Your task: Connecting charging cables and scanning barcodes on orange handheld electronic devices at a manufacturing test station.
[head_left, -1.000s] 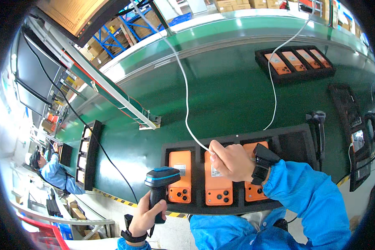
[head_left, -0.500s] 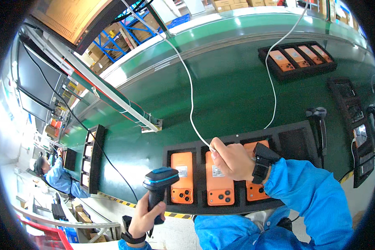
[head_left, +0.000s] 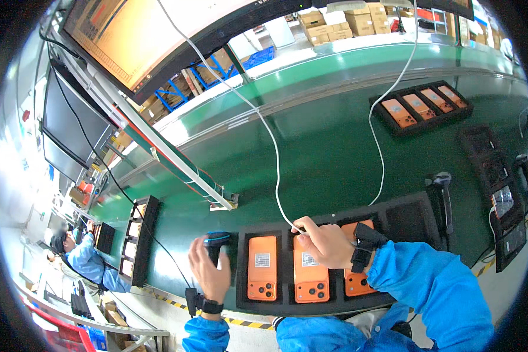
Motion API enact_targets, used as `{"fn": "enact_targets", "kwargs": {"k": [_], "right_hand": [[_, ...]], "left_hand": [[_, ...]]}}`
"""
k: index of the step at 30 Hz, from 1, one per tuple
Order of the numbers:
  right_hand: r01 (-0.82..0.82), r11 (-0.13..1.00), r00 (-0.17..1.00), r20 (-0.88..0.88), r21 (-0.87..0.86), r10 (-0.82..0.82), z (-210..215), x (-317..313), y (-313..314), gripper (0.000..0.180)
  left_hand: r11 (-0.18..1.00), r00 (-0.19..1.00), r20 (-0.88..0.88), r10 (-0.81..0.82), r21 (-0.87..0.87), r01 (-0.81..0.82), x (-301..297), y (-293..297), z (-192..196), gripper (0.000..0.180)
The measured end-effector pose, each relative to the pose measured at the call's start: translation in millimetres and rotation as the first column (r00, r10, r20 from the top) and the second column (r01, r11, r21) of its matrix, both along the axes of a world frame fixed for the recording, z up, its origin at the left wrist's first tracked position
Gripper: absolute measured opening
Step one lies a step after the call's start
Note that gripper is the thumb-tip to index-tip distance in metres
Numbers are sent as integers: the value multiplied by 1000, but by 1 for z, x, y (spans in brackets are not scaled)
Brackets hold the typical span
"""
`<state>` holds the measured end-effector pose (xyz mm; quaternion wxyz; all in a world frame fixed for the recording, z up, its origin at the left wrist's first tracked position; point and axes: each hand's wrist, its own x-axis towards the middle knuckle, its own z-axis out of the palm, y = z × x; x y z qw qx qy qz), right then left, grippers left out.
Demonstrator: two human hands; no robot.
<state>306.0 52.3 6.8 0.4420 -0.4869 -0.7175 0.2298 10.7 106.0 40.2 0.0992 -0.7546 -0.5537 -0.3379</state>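
Note:
My right hand (head_left: 325, 243) pinches the end of a white cable (head_left: 277, 170) above the top edge of the middle orange phone (head_left: 312, 276). This phone lies camera side up in a black foam tray (head_left: 284, 308). To its left in the tray lies another orange phone (head_left: 262, 267) with a white label. A third orange phone (head_left: 358, 284) is partly covered by my right hand and wrist. My left hand (head_left: 210, 271) is open beside the tray's left end, fingers stretched and thumb apart. Right behind its fingers is a black and blue handheld scanner (head_left: 218, 239), partly hidden.
Another tray of orange phones (head_left: 419, 111) stands at the far right of the green table (head_left: 328, 152). A second scanner (head_left: 443, 193) is at the tray's right end. A post (head_left: 176, 158) and a monitor (head_left: 141, 41) rise at the left. A co-worker (head_left: 91, 255) sits far left.
My left hand has let go of the scanner, which now rests on the table near the tray's left end. The right hand still holds the cable. The view has shifted.

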Motion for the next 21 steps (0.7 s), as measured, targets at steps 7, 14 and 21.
{"fn": "enact_targets", "kwargs": {"k": [7, 14, 21], "right_hand": [[-6, 999, 997, -72, -53, 2, 1, 1, 2, 22], [-64, 996, 969, -242, -58, 48, -19, 3, -4, 25], [-285, 958, 893, -368, -12, 261, 5, 1, -4, 21]], "left_hand": [[990, 852, -519, -69, -144, -8, 64, -11, -6, 70], [851, 877, -478, -53, -481, -211, 80, -30, 12, 95], [932, 861, -504, -69, -341, -125, 71, -21, 12, 75]]}}
